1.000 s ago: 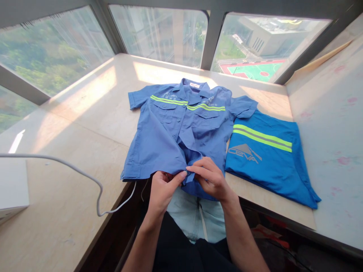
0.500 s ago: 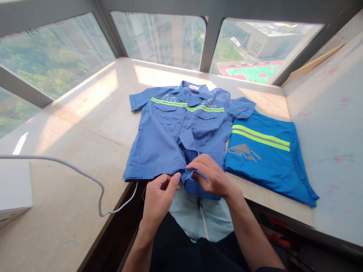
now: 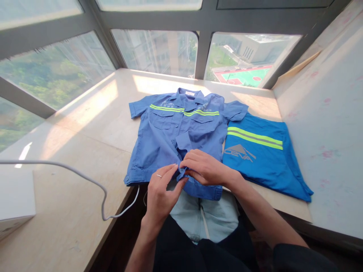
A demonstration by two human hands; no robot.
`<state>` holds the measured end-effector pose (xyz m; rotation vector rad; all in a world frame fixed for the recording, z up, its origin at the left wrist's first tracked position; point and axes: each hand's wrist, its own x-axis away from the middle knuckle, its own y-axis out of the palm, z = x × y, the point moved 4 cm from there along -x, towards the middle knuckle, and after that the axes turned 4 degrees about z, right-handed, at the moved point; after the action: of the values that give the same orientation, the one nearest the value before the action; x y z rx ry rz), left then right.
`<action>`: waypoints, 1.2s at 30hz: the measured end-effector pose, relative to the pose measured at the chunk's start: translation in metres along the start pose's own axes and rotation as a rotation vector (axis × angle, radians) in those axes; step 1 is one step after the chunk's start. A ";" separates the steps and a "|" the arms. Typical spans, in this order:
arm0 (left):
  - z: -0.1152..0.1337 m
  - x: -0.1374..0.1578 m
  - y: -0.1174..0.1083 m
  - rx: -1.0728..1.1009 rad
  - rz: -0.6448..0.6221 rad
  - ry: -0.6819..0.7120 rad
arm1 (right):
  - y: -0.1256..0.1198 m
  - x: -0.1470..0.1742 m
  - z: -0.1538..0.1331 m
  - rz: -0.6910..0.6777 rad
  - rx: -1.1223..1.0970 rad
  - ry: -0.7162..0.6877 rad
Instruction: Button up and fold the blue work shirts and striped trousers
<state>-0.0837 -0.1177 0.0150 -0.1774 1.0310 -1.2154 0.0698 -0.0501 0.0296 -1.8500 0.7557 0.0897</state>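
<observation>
A blue short-sleeved work shirt (image 3: pixel 154 145) with yellow-green stripes lies front up, its collar toward the windows. At its front hem, my left hand (image 3: pixel 163 189) pinches the edge between thumb and fingers, a ring showing on one finger. From the other side my right hand (image 3: pixel 202 168) grips the hem edge right beside a small dark button (image 3: pixel 182 170). The fingertips of both hands almost meet around that button. Above them the front placket gapes and a flap of cloth stands up. The buttonhole cannot be made out.
A folded brighter blue garment (image 3: pixel 263 166) with a striped band lies to the right, by the patterned wall. A grey cable (image 3: pixel 85 177) crosses the pale ledge (image 3: pixel 70 211) at left, near a white box (image 3: pixel 17 192). Windows (image 3: pixel 155 53) line the back.
My left hand has risen to the hem, and its thumb and fingers now close on the cloth by the button. My right hand stays on the hem. The view has tilted up.
</observation>
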 end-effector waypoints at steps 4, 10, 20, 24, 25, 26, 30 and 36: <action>-0.002 0.007 0.004 0.105 0.045 -0.101 | 0.001 -0.008 -0.001 -0.085 -0.003 -0.016; -0.012 0.009 0.011 0.285 -0.006 -0.304 | 0.003 -0.017 0.007 -0.190 -0.050 -0.001; -0.013 0.009 0.019 0.329 -0.069 -0.368 | 0.006 -0.017 0.023 -0.260 -0.183 0.045; -0.015 0.012 0.022 0.318 -0.065 -0.369 | 0.005 -0.014 0.022 -0.241 -0.164 0.064; -0.015 0.013 0.023 0.314 -0.060 -0.363 | 0.005 -0.014 0.021 -0.237 -0.159 0.075; -0.015 0.014 0.024 0.309 -0.053 -0.355 | 0.005 -0.014 0.021 -0.233 -0.153 0.089; -0.012 0.016 0.027 0.267 -0.037 -0.312 | 0.006 -0.013 0.018 -0.233 -0.114 0.156; -0.005 0.016 0.027 0.200 -0.007 -0.295 | 0.002 -0.013 0.010 -0.230 -0.068 0.227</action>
<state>-0.0689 -0.1186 -0.0133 -0.1974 0.6503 -1.2476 0.0607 -0.0360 0.0288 -2.0211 0.6955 -0.2494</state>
